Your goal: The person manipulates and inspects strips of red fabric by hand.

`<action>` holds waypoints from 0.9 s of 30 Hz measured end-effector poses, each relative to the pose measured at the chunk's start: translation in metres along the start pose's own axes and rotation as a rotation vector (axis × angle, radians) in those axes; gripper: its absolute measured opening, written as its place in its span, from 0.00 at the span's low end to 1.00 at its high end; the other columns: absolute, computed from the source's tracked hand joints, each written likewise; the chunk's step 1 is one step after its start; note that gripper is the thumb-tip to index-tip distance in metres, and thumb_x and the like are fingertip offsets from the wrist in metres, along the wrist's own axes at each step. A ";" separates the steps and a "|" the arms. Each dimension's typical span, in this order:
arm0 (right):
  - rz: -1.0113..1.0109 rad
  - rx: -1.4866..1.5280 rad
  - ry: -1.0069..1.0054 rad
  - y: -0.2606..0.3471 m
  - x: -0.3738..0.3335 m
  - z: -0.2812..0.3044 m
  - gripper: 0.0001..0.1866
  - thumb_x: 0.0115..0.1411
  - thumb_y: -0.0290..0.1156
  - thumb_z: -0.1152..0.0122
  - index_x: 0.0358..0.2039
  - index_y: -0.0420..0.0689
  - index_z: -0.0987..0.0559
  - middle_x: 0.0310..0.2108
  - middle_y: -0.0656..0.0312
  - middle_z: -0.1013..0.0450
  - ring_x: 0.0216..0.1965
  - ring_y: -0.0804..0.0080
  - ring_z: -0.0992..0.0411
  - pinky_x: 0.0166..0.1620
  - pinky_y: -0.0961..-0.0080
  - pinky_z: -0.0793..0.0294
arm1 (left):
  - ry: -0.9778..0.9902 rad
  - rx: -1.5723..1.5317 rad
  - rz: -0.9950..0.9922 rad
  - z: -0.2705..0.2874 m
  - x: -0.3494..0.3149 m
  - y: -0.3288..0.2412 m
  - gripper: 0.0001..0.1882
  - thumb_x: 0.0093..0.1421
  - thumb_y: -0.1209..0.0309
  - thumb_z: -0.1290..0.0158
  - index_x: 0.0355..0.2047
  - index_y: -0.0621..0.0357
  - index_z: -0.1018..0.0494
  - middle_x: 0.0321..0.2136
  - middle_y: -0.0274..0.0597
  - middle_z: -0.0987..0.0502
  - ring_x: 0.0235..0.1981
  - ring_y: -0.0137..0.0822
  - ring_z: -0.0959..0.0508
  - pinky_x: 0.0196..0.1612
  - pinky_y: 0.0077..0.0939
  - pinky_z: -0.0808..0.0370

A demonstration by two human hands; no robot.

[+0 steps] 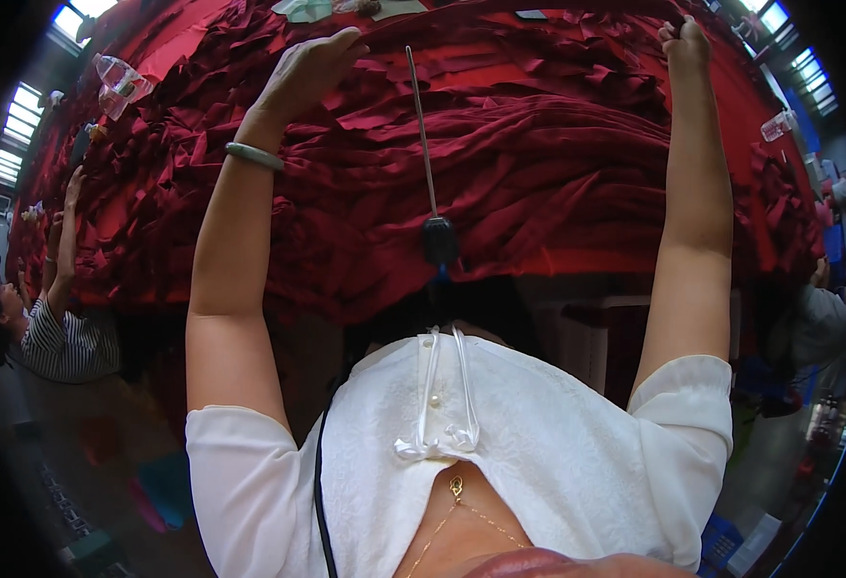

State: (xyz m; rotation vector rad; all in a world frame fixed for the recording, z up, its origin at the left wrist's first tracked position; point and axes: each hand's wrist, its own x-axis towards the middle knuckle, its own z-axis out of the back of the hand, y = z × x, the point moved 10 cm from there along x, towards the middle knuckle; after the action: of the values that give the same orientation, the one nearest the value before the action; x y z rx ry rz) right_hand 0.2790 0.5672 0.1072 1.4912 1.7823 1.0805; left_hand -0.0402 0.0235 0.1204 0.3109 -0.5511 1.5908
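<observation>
Dark red fabric (500,154) lies in a deep heap of folds and strips in front of me. My left hand (312,72), with a pale green bangle (254,155) on its wrist, reaches to the far left of the heap. Its fingers are together at the end of a dark red fabric strip (519,10), with the thumb side partly hidden. At the far right, my right hand (686,44) is closed in a pinch on the strip's other end. The strip spans between both hands. A thin metal rod with a black handle (438,239) points away from me between my forearms.
Clear plastic bottles stand at the far left (120,85) and right (778,125). Brighter red cloth (577,262) shows along the table's near edge. A person in a striped top (66,342) works at the left; another person (818,323) is at the right.
</observation>
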 end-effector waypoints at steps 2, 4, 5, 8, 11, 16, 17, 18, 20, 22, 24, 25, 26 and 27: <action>-0.149 0.059 -0.188 -0.015 0.011 0.025 0.09 0.61 0.32 0.50 0.24 0.45 0.27 0.21 0.52 0.29 0.18 0.63 0.29 0.19 0.66 0.34 | -0.066 -0.003 -0.032 0.011 0.000 -0.003 0.09 0.63 0.63 0.52 0.38 0.53 0.32 0.26 0.51 0.25 0.30 0.54 0.25 0.29 0.43 0.29; -0.164 0.296 -0.352 -0.009 0.028 0.057 0.05 0.60 0.31 0.48 0.35 0.44 0.26 0.31 0.50 0.29 0.20 0.64 0.31 0.18 0.74 0.35 | -0.021 0.077 -0.002 0.014 0.000 0.007 0.09 0.62 0.63 0.51 0.39 0.53 0.31 0.27 0.52 0.24 0.31 0.54 0.24 0.30 0.42 0.28; -0.091 0.227 -0.385 0.030 0.046 0.108 0.06 0.59 0.31 0.47 0.35 0.44 0.27 0.32 0.49 0.29 0.20 0.64 0.31 0.19 0.73 0.35 | -0.004 0.079 0.015 0.009 0.000 0.017 0.10 0.61 0.64 0.51 0.40 0.53 0.31 0.28 0.52 0.24 0.32 0.54 0.24 0.31 0.42 0.27; 0.056 0.030 -0.440 0.078 0.060 0.183 0.09 0.59 0.32 0.46 0.38 0.42 0.28 0.35 0.47 0.30 0.22 0.61 0.30 0.21 0.71 0.33 | -0.058 0.130 0.032 0.007 -0.017 0.049 0.11 0.59 0.65 0.48 0.41 0.53 0.30 0.30 0.53 0.23 0.34 0.54 0.24 0.33 0.41 0.27; 0.191 -0.171 -0.493 0.117 0.042 0.241 0.12 0.58 0.33 0.45 0.41 0.41 0.29 0.37 0.46 0.30 0.24 0.58 0.29 0.22 0.70 0.31 | -0.145 0.068 0.123 0.013 -0.023 0.083 0.11 0.59 0.67 0.48 0.42 0.55 0.29 0.28 0.50 0.22 0.33 0.48 0.21 0.33 0.37 0.27; 0.403 -0.503 -0.544 0.156 -0.015 0.282 0.18 0.57 0.35 0.44 0.45 0.39 0.30 0.41 0.43 0.31 0.27 0.53 0.28 0.25 0.67 0.28 | -0.192 -0.159 0.346 0.033 -0.035 0.144 0.10 0.60 0.72 0.51 0.41 0.59 0.27 0.27 0.43 0.23 0.31 0.29 0.22 0.34 0.25 0.28; 0.467 -0.588 -0.576 0.183 -0.025 0.294 0.19 0.56 0.35 0.44 0.46 0.38 0.31 0.42 0.42 0.31 0.27 0.52 0.28 0.26 0.66 0.28 | -0.182 -0.211 0.417 0.020 -0.027 0.151 0.10 0.60 0.72 0.51 0.40 0.60 0.26 0.28 0.44 0.22 0.30 0.30 0.23 0.36 0.22 0.28; 0.630 -1.282 -0.669 0.169 -0.040 0.237 0.28 0.52 0.39 0.39 0.48 0.33 0.33 0.44 0.40 0.31 0.39 0.44 0.29 0.39 0.56 0.26 | -0.169 -0.189 0.434 0.018 -0.024 0.142 0.10 0.60 0.72 0.51 0.40 0.60 0.26 0.28 0.44 0.22 0.30 0.30 0.23 0.36 0.22 0.28; 1.129 -1.824 -0.507 0.100 -0.085 0.095 0.33 0.50 0.44 0.37 0.50 0.35 0.33 0.38 0.42 0.28 0.50 0.45 0.33 0.48 0.54 0.30 | -0.139 -0.436 0.235 0.006 0.001 0.081 0.09 0.57 0.74 0.50 0.38 0.59 0.26 0.28 0.45 0.22 0.31 0.30 0.22 0.37 0.22 0.28; 1.073 -1.452 0.110 0.021 -0.127 -0.028 0.20 0.58 0.41 0.42 0.46 0.43 0.27 0.36 0.46 0.26 0.41 0.51 0.27 0.41 0.61 0.26 | -0.107 -0.342 0.195 -0.015 0.026 0.038 0.09 0.53 0.75 0.48 0.36 0.58 0.26 0.30 0.47 0.21 0.32 0.34 0.21 0.38 0.23 0.27; 0.791 -0.945 0.743 -0.064 -0.218 -0.157 0.19 0.64 0.41 0.47 0.47 0.40 0.26 0.36 0.54 0.24 0.39 0.71 0.25 0.42 0.77 0.26 | -0.192 -0.285 0.131 -0.017 0.039 0.013 0.09 0.57 0.75 0.48 0.39 0.60 0.27 0.26 0.39 0.23 0.33 0.24 0.25 0.37 0.21 0.28; 0.549 -0.836 0.868 -0.100 -0.268 -0.204 0.20 0.65 0.42 0.50 0.50 0.40 0.28 0.38 0.58 0.24 0.41 0.72 0.26 0.45 0.79 0.28 | -0.197 -0.276 0.142 -0.018 0.041 0.013 0.09 0.57 0.75 0.48 0.39 0.60 0.27 0.26 0.39 0.23 0.33 0.24 0.25 0.37 0.21 0.28; 0.502 -0.600 0.929 -0.125 -0.298 -0.232 0.18 0.64 0.41 0.47 0.44 0.38 0.27 0.30 0.63 0.28 0.32 0.80 0.31 0.38 0.80 0.30 | -0.193 -0.236 0.119 -0.022 0.053 0.006 0.11 0.55 0.75 0.47 0.40 0.59 0.27 0.27 0.39 0.23 0.33 0.25 0.25 0.38 0.21 0.28; 0.200 -0.211 1.062 -0.155 -0.331 -0.260 0.20 0.64 0.43 0.48 0.44 0.37 0.29 0.28 0.66 0.32 0.31 0.83 0.35 0.37 0.79 0.31 | -0.189 -0.194 0.104 -0.025 0.058 0.004 0.12 0.54 0.74 0.46 0.40 0.59 0.27 0.28 0.39 0.22 0.34 0.25 0.24 0.38 0.22 0.28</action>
State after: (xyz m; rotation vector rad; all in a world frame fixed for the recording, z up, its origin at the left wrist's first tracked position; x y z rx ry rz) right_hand 0.0545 0.1794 0.0838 1.0115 2.0429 2.3767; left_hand -0.0467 0.0862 0.1287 0.2914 -0.8736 1.6020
